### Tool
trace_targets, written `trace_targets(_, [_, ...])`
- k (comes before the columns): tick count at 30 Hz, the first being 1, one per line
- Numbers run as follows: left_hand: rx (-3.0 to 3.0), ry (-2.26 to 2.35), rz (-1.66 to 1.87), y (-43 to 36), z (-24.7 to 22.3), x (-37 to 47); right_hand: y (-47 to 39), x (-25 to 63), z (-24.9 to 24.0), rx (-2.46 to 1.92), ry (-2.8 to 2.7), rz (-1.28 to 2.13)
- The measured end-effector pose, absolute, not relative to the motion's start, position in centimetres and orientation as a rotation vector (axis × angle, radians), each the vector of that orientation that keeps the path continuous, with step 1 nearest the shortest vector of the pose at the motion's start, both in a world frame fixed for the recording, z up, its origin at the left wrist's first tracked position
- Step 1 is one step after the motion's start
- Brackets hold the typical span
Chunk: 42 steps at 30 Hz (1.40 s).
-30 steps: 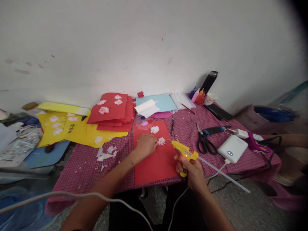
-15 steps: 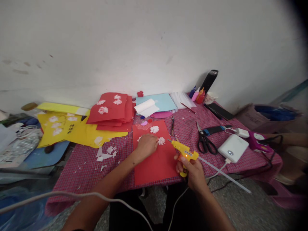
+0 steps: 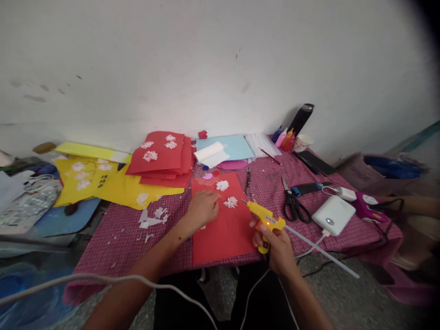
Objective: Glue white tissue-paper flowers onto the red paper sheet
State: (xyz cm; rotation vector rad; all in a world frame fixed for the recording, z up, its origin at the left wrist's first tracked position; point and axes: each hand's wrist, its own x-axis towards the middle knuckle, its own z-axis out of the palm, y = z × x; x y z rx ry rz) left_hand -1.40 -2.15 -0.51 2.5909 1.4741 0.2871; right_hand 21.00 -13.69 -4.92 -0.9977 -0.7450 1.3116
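A red sheet [image 3: 223,238] lies at the front edge of the table. Two white paper flowers, one upper [image 3: 222,185] and one lower [image 3: 230,202], sit on its upper part. My left hand [image 3: 202,210] is over the sheet's left side, its fingers curled, and whatever they hold, if anything, is hidden. A bit of white shows below that hand. My right hand [image 3: 271,238] grips a yellow glue gun [image 3: 263,213] by its handle, with the nozzle pointing left towards the lower flower. A long clear glue stick [image 3: 321,252] sticks out of the gun's back.
Stacked red sheets with flowers [image 3: 158,158] and yellow sheets [image 3: 120,185] lie left; paper scraps [image 3: 153,218] are nearer. Scissors [image 3: 292,204], a white power bank [image 3: 333,214], paint bottles [image 3: 287,140] and a black flask [image 3: 301,120] are right. A white cable [image 3: 137,278] crosses in front.
My left hand has moved left and slightly down, away from the lower flower. My right hand still holds the glue gun in nearly the same place. The view has shifted slightly.
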Motion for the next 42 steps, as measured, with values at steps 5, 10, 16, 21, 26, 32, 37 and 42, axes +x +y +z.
trace_targets(5, [2.569,1.468,0.327,-3.1,0.3,-5.0,-14.8,20.7,-3.6,-1.035,-0.813,1.286])
trace_targets(10, [2.621,1.362,0.334,-3.9,0.4,-5.7,-14.3,22.8,0.3,-1.231,-1.096,1.313])
trace_targets(16, [2.762,1.118,0.304,-4.1,-0.8,-3.4,-4.6,25.6,7.4,-1.644,-1.707,1.394])
trace_targets(21, [2.718,1.09,0.379,-3.9,-1.6,-3.8,2.4,22.8,9.7,-1.666,-2.037,1.578])
trace_targets(26, [2.714,1.037,0.403,-4.0,-1.9,-4.8,5.5,20.5,9.4,-1.673,-2.315,1.601])
trace_targets(32, [2.749,1.038,0.38,-4.1,-2.3,-4.8,7.2,19.5,9.2,-1.726,-2.48,1.679])
trace_targets(37, [2.75,1.064,0.343,-4.2,-2.4,-4.8,7.6,19.1,9.0,-1.685,-2.54,1.656])
trace_targets(42, [2.747,1.061,0.328,-4.2,-2.4,-4.8,7.8,19.0,9.0,-1.647,-2.606,1.664])
